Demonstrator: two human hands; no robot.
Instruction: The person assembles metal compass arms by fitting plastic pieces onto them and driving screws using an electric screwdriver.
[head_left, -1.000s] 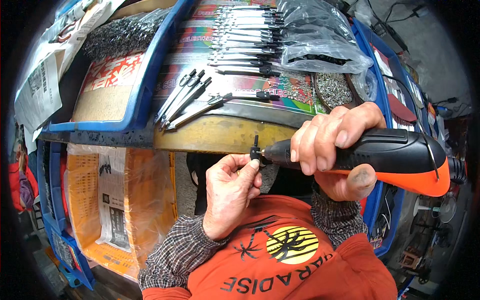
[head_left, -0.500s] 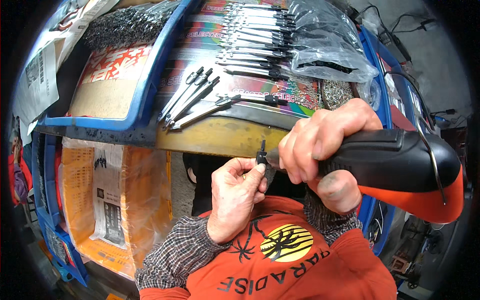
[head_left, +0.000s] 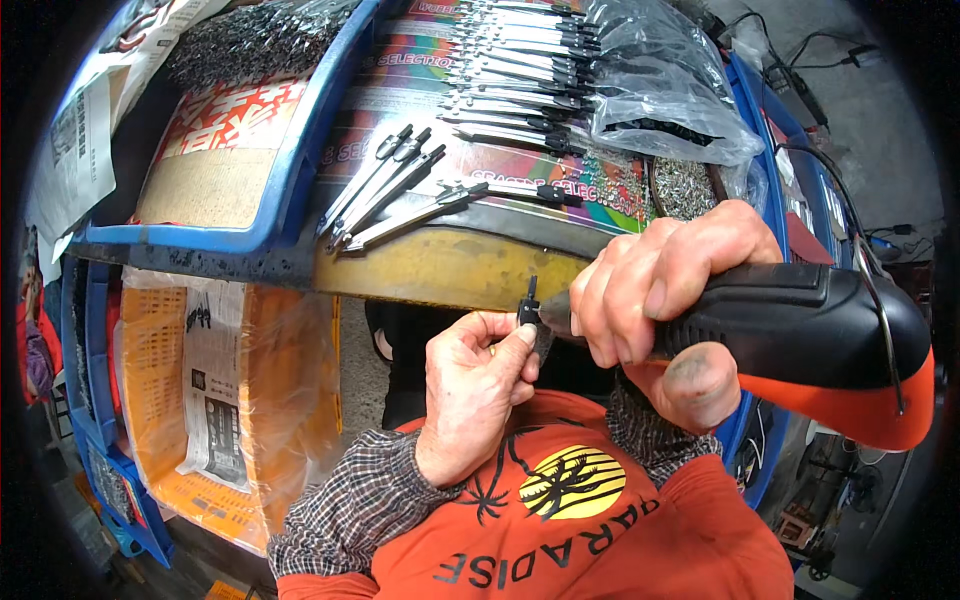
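Between the thumb and fingers of my left hand (head_left: 475, 365) is a small drawing compass, its black head (head_left: 528, 308) pointing up. Its legs are mostly hidden behind the fingers. My right hand (head_left: 680, 290) is wrapped round a black and orange electric screwdriver (head_left: 800, 320). The driver's tip points left at the side of the black head, very close to it; whether they touch I cannot tell. Past my hands, several silver compasses with black heads (head_left: 390, 185) lie loose near the bench's front edge. More compasses (head_left: 520, 85) lie in a stacked row farther back.
At the right of the bench is a container of small metal screws (head_left: 683, 188), with a clear plastic bag (head_left: 660, 100) behind it. A blue tray (head_left: 275, 215) holding dark parts stands at the left. Below it is a plastic-lined orange basket (head_left: 165, 430).
My right hand and the screwdriver have shifted slightly right and down. My left hand still holds the compass in nearly the same place.
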